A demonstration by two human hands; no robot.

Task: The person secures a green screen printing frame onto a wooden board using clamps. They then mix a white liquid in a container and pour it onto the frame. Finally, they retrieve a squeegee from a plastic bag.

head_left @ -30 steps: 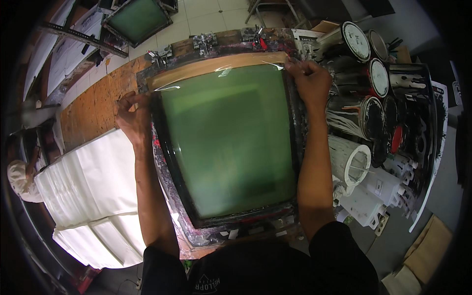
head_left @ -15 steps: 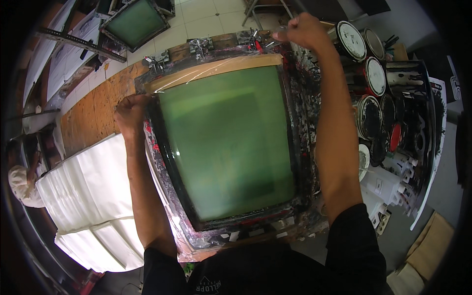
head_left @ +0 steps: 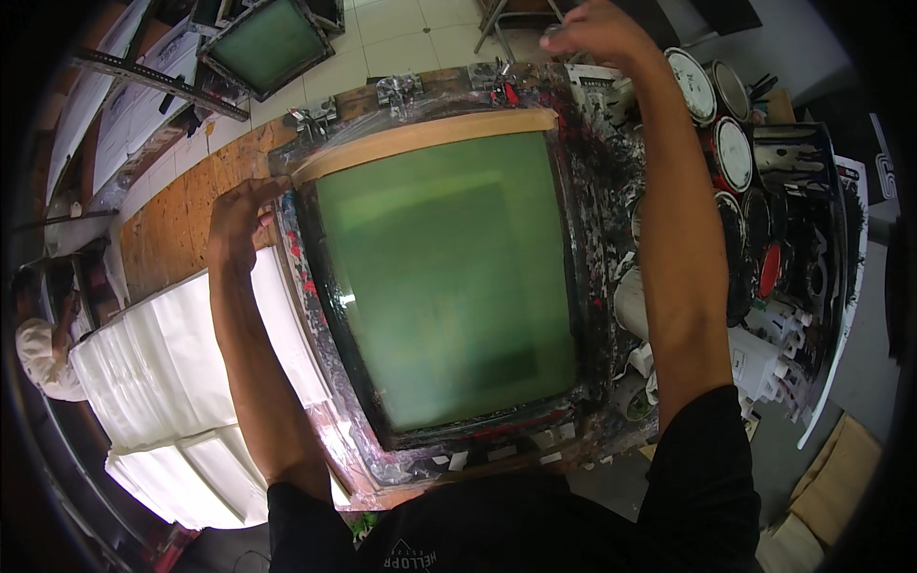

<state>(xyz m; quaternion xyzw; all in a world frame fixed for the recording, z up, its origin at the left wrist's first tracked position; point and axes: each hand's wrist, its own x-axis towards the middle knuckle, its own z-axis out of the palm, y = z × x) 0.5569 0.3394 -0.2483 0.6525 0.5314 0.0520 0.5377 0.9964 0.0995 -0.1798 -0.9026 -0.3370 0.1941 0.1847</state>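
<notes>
Work along the brown tape strip [head_left: 430, 137] at the far edge of the green printing screen [head_left: 444, 286], which lies midway between the forearms, seems in hand; the next move probably calls for even fingertip control. The left hand [head_left: 239, 220], loosely bent, reaches the far-left corner; the right hand [head_left: 604, 38], half-curled, hangs beyond the far-right one. Blurred fingertips hide whether either grips anything.

Dim margins, black fisheye corners, bent edges; white stack [head_left: 172, 368] glaring.
</notes>
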